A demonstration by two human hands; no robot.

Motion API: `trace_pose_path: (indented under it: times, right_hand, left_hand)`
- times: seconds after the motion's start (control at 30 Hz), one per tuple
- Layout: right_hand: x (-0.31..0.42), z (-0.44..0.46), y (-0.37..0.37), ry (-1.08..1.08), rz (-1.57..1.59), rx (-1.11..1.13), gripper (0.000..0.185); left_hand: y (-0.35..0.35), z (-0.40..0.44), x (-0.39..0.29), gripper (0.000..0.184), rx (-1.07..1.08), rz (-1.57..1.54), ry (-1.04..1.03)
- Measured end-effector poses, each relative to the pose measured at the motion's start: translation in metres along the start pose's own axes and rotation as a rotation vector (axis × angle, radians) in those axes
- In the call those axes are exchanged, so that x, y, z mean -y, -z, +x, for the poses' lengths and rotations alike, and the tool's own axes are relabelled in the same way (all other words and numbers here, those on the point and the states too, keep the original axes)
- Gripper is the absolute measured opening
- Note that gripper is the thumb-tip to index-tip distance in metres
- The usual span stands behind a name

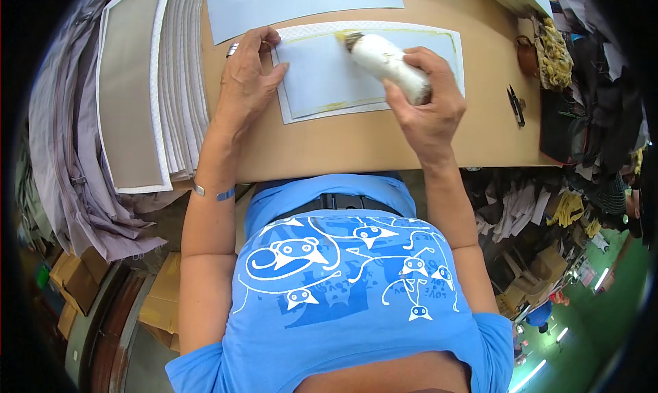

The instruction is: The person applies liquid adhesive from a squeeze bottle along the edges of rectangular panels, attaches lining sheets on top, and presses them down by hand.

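A light blue-grey panel [329, 74] lies on a slightly larger white textured sheet [461, 67] on the tan table, with yellowish glue marks along its edges. My right hand [432, 95] is wrapped round a white bottle [384, 60], tilted so that its dark, yellow-stained tip meets the panel's far edge. At the panel's left edge, my left hand [253, 78] rests with its fingertips on the upper left corner and its thumb on the side, fingers apart and nothing held.
Layered panels [130, 84] are stacked at the left beside hanging grey fabric [65, 119]. Another pale sheet [301, 6] lies at the table's far side. Black snips [515, 106], a brown cup [526, 56] and dark cloth [603, 84] are at the right. A person [540, 317] is in the lower right background.
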State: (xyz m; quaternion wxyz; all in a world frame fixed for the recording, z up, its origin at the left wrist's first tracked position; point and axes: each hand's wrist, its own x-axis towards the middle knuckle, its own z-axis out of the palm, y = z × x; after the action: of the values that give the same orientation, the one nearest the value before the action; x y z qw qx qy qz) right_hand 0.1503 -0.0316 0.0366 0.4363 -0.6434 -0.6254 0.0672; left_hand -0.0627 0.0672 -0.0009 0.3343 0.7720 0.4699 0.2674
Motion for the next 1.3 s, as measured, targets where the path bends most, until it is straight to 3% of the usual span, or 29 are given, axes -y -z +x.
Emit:
trace_pose_path:
  times: [0.13,0.5,0.6,0.8,1.23,1.3]
  right_hand:
    - [0.011,0.005,-0.02,0.079,0.092,0.058,0.037]
    - [0.018,0.024,-0.025,0.205,0.077,0.173,0.036]
    - [0.024,0.02,-0.013,0.145,0.143,0.263,0.035]
    - [0.025,0.023,-0.024,0.158,0.174,0.171,0.033]
    - [0.04,-0.011,0.018,0.103,0.151,0.402,0.038]
    - [0.037,-0.008,0.011,0.132,0.16,0.344,0.038]
  left_hand:
    - [0.001,-0.002,0.003,0.031,-0.009,-0.059,0.014]
    - [-0.003,-0.002,0.008,0.036,-0.068,-0.091,-0.07]
    - [-0.004,-0.002,0.009,0.037,-0.082,-0.074,-0.069]
    - [-0.001,-0.004,0.01,0.042,-0.009,0.024,-0.039]
    - [-0.002,-0.007,0.009,0.044,-0.017,0.069,-0.056]
    - [-0.001,-0.008,0.007,0.044,-0.015,0.101,-0.058]
